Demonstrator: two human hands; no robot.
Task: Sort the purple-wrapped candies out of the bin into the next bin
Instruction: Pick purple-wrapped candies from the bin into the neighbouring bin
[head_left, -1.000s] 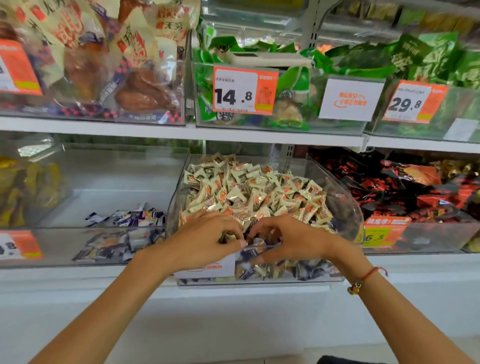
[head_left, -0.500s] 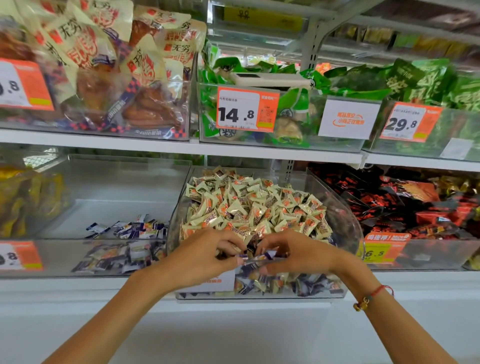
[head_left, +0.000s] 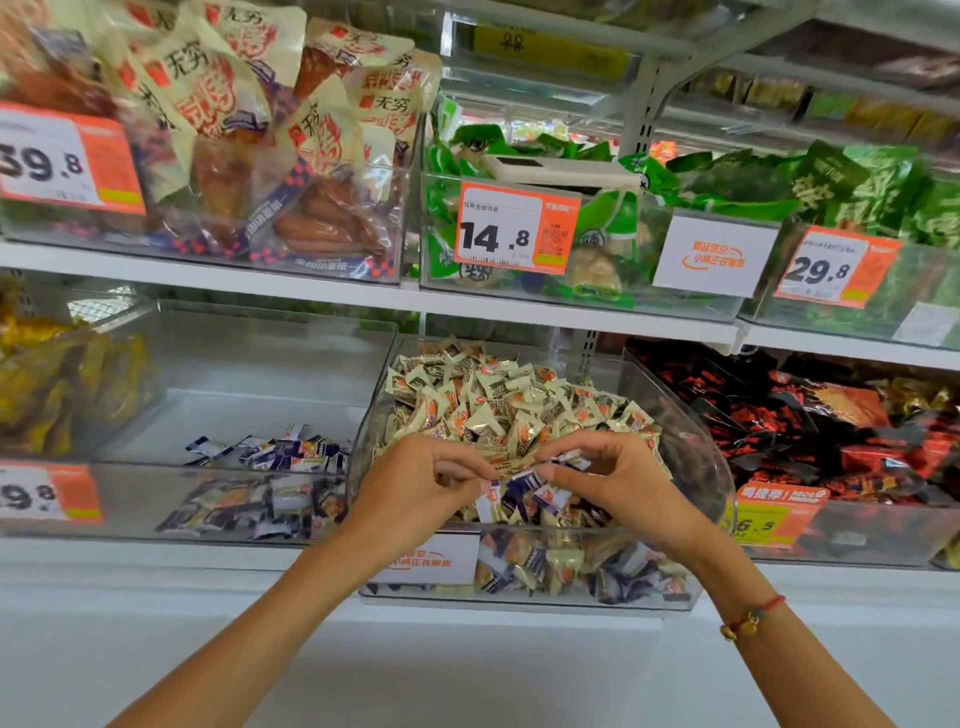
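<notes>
While both grips pinch purple candies (head_left: 524, 491), clear bin (head_left: 717, 467) sits on white shelf (head_left: 260, 556).

Your left hand (head_left: 415, 488) and right hand (head_left: 618, 483) are covering the front of the candy bin (head_left: 696, 447), hiding the pieces beneath them. Your fingers are concealing most of the purple-wrapped candies (head_left: 524, 493), so their count is possibly three, not certain. The left price tag (head_left: 47, 493) is running off the frame edge, its first digit cut away. The yellow packets (head_left: 36, 384) are blurring behind clear plastic, and their print is staying unreadable.
</notes>
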